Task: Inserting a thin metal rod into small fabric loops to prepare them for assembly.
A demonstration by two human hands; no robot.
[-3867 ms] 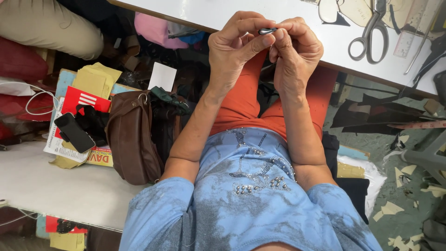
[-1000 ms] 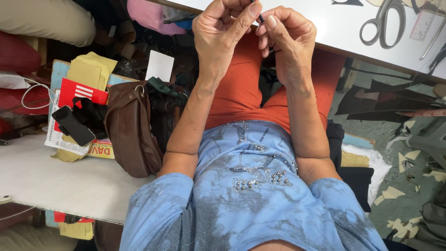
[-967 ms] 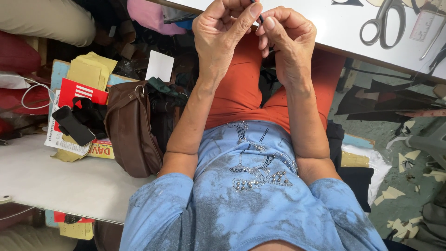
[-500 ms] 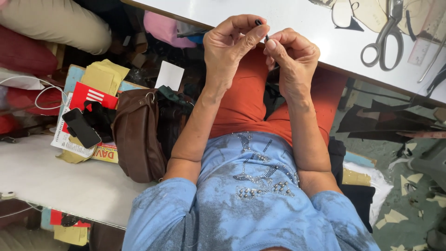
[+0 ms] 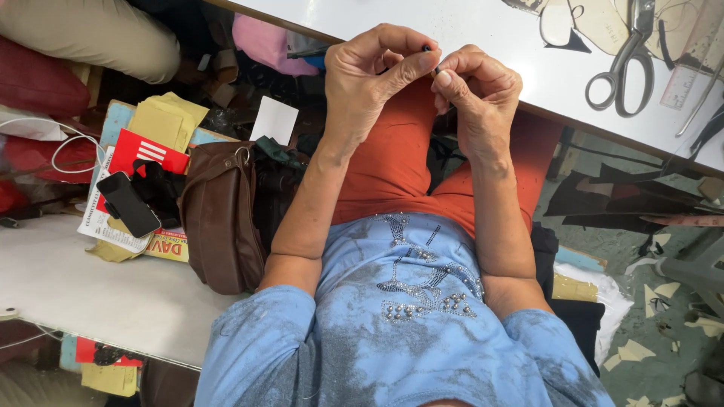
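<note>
Fingers of our left hand [image 5: 373,79] and right hand [image 5: 479,94] pinch one tiny dark bit [image 5: 431,59]; scissors [image 5: 622,64] lie untouched; work looks unfinished.

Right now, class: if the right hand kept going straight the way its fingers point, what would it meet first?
The right hand points toward the left hand; it would likely meet those fingertips first, beside the small dark object.

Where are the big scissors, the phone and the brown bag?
scissors [image 5: 620,79]: head view, on the handle loops.
phone [image 5: 128,204]: head view, middle of its dark screen.
brown bag [image 5: 219,218]: head view, on its front side.
</note>
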